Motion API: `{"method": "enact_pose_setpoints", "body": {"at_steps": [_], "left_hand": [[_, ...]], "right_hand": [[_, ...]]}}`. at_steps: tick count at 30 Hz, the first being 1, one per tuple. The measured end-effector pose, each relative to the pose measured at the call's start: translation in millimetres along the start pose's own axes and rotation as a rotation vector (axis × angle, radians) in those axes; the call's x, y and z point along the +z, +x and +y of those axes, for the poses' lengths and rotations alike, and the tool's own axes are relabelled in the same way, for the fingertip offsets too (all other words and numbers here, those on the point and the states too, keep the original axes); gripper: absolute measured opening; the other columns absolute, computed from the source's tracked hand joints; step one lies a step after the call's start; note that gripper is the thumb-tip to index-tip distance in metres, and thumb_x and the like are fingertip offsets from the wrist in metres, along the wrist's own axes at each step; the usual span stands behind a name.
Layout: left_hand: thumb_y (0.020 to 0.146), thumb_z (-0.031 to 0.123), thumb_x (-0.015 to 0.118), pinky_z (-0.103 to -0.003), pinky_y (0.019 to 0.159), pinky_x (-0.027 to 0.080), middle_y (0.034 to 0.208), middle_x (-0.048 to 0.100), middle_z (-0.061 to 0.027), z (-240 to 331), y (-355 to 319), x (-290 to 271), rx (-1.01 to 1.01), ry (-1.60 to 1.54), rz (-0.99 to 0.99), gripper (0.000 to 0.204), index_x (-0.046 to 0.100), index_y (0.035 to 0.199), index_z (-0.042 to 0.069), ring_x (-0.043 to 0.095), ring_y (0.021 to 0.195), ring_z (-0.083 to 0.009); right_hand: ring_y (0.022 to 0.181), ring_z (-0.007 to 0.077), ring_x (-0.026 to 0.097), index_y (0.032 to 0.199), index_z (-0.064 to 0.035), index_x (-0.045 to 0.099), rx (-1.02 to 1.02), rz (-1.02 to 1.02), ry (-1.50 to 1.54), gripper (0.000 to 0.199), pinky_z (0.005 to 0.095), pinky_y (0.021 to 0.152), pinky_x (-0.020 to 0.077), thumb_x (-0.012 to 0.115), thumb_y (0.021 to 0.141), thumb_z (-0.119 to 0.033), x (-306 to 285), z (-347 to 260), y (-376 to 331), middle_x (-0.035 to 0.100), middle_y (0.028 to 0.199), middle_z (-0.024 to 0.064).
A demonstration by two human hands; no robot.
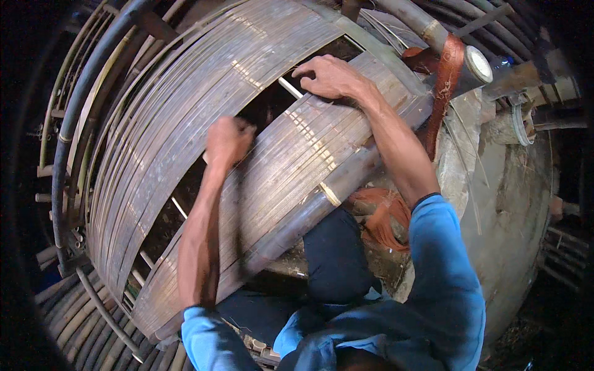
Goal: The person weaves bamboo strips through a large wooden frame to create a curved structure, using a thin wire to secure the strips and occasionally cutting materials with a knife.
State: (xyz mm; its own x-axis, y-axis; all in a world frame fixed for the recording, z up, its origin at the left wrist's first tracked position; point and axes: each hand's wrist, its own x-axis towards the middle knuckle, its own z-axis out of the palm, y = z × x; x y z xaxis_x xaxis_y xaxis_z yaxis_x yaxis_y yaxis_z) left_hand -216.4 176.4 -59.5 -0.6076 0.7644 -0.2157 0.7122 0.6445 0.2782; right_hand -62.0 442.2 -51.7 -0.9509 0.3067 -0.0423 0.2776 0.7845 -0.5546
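A bamboo slat platform (185, 93) lies before me, with a long dark gap splitting it from the near slat section (297, 133). Over that gap my left hand (229, 141) is closed in a fist, slightly blurred; whatever it grips is hidden. Below this hand runs a dark, blurred band (240, 216), either a strip or a shadow. My right hand (331, 77) rests at the gap's edge farther right, thumb and forefinger apart, with nothing visible between them. Just left of it a pale crosspiece (289, 87) spans the gap.
A thick bamboo pole (291, 222) edges the near section, close to my legs. Reddish-brown cloth (444, 93) is tied round a pole at the upper right, and orange netting (383, 216) lies below. Several bamboo poles (93, 321) fill the lower left.
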Motion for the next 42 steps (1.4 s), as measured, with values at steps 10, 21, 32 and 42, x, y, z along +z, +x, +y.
{"method": "enact_pose_setpoints", "body": {"at_steps": [10,21,32,42], "left_hand": [[0.093,0.014,0.068,-0.040,0.062,0.046,0.080,0.070,-0.0101,81,83,50,-0.297,-1.097,-0.168,0.020,0.076,0.095,-0.004,0.059,0.068,-0.0196],[0.083,0.015,0.080,-0.050,0.108,0.048,0.133,0.062,-0.0257,117,-41,-2,0.458,-0.281,0.355,0.036,0.074,0.113,-0.004,0.054,0.131,-0.0427],[0.081,0.009,0.082,-0.049,0.110,0.048,0.105,0.070,-0.0197,117,-194,-53,0.411,-0.537,0.170,0.042,0.071,0.120,-0.001,0.066,0.111,-0.0363],[0.089,0.024,0.079,-0.058,0.101,0.050,0.088,0.068,-0.0167,115,-358,-150,0.387,-0.602,0.230,0.027,0.069,0.083,0.000,0.068,0.101,-0.0391]], "right_hand": [[0.097,0.0470,0.073,0.103,-0.0110,0.082,0.068,-0.067,-0.141,0.037,0.0535,0.090,0.0570,0.055,0.088,-0.033,21,4,9,0.078,0.102,0.0222],[0.122,0.0335,0.052,0.097,-0.0076,0.076,-0.383,0.497,0.048,0.019,0.0481,0.108,0.0388,0.069,0.094,-0.025,9,-40,-97,0.059,0.128,0.0108],[0.084,0.0310,0.061,0.091,-0.0053,0.068,-0.674,0.318,0.431,0.014,0.0433,0.081,0.0471,0.076,0.089,-0.017,20,-134,-196,0.062,0.087,0.0093],[0.077,0.0285,0.059,0.083,-0.0086,0.063,-0.677,0.215,0.466,0.026,0.0421,0.078,0.0459,0.080,0.091,-0.027,2,-137,-213,0.058,0.077,0.0052]]}}
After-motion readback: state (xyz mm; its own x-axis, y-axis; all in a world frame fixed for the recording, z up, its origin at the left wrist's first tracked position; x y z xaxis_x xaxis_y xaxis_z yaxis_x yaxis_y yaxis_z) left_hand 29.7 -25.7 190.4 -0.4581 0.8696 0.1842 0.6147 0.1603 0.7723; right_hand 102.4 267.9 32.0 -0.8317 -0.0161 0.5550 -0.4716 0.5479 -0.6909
